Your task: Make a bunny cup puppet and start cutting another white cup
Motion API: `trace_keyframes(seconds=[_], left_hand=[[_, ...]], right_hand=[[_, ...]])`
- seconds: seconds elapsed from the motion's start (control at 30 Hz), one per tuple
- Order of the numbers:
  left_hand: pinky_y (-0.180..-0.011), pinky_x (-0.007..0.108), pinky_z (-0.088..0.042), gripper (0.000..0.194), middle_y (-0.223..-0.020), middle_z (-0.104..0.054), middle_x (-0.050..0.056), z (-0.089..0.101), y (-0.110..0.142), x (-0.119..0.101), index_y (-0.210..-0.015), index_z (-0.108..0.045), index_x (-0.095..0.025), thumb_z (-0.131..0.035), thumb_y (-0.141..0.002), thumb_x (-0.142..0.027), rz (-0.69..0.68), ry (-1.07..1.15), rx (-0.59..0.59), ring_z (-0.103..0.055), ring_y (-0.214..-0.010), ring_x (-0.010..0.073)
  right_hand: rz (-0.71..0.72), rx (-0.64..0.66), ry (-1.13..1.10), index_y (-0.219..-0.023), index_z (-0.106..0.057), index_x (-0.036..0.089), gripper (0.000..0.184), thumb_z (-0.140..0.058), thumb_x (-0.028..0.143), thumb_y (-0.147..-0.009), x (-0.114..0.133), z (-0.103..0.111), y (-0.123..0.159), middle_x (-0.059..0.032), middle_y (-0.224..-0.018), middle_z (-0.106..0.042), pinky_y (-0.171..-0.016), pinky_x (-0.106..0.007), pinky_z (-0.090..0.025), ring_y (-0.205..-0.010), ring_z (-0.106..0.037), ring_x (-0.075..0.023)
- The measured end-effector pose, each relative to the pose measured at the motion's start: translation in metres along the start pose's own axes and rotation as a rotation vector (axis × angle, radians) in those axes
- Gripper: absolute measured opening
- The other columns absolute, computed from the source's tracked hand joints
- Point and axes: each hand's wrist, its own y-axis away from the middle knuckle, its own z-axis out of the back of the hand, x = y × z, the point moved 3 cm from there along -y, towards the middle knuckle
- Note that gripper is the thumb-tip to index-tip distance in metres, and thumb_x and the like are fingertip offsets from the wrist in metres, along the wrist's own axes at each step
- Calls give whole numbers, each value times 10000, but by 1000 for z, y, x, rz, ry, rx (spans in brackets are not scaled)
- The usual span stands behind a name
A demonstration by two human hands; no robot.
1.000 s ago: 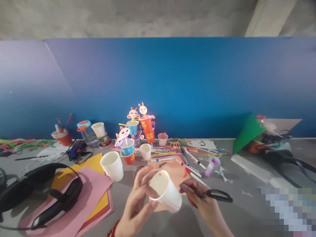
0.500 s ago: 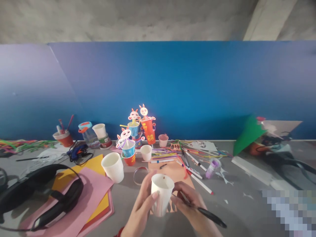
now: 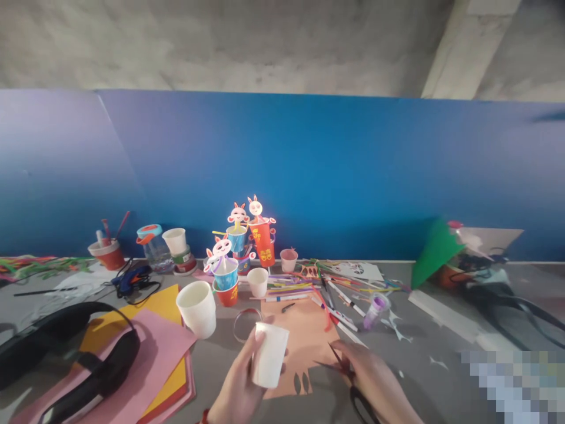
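A white paper cup (image 3: 271, 356) is gripped by my left hand (image 3: 241, 377), with the thumb along its near left side and fingertips showing behind its right side. It leans a little, and its inside is hidden. My right hand (image 3: 375, 377) is closed on black-handled scissors (image 3: 348, 371); the blades are spread and point left toward the cup, apart from it. Beneath both hands lies a sheet of orange paper (image 3: 293, 330) with leaf-shaped cut-outs near its front edge. A roll of tape (image 3: 244, 325) rests left of the cup.
Another large white cup (image 3: 197, 312) stands at left, beside pink paper (image 3: 154, 335) and a black headset (image 3: 101, 359). Decorated cups with rabbit faces (image 3: 227, 274) stand behind. Markers (image 3: 346, 300), a purple glitter jar (image 3: 375, 312) and a green sheet (image 3: 435, 250) are to the right.
My right hand has moved away from the cup to the right, and the scissor blades now show spread apart. My left hand has shifted left and tipped the cup, so its opening no longer shows.
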Motion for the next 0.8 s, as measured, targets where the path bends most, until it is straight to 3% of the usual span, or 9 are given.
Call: trace_keyframes(seconds=[0.07,0.17,0.3,0.47,0.67,0.8], left_hand=[[-839,303,-522,458,-1129,-731,62,3,-1,-5,-1260,-615,-252,-720,-844,-414,-122,-267,69,-683,-989,226],[-938,329,-481,525,-1162,-713,68,9,-3,-16,-1263,-609,-249,-786,-777,-342,-367,-712,112,-636,-1099,271],[-984,411,-480,524,-1267,-666,112,25,-6,-33,-1274,-574,-230,-738,-778,-270,-571,-1079,-5,-625,-1149,322],[-996,438,-519,593,-1363,-609,147,51,1,-44,-1378,-460,-215,-636,-812,-234,-766,-1358,-138,-607,-1223,323],[-917,377,-584,598,-1358,-619,143,67,9,-40,-1418,-440,-234,-596,-841,-227,-948,-1687,-154,-654,-1180,305],[-899,376,-594,572,-1312,-656,130,67,10,-45,-1407,-432,-228,-581,-855,-235,-1006,-1718,-187,-667,-1163,306]], right_hand=[[1,55,22,-915,-716,242,386,-513,31,-663,-3,-1,-3,-39,-814,-732,-681,-255,-460,-790,-693,-233],[55,83,-55,-1061,-710,257,550,-518,9,-609,-2,6,-6,-64,-991,-749,-786,-263,-481,-945,-692,-246],[90,167,-125,-1247,-663,260,711,-502,9,-602,-4,18,-6,-80,-1199,-721,-939,-303,-483,-1114,-662,-261],[-10,178,-127,-1312,-627,208,595,-574,132,-725,-13,16,-5,-118,-1347,-646,-1034,-328,-449,-1215,-616,-276],[26,145,-157,-1102,-699,246,338,-574,170,-797,-5,5,-2,-70,-1072,-745,-857,-272,-505,-970,-694,-238],[44,141,-178,-1080,-695,243,309,-588,165,-801,1,2,-4,-59,-1033,-729,-811,-256,-494,-922,-687,-221]])
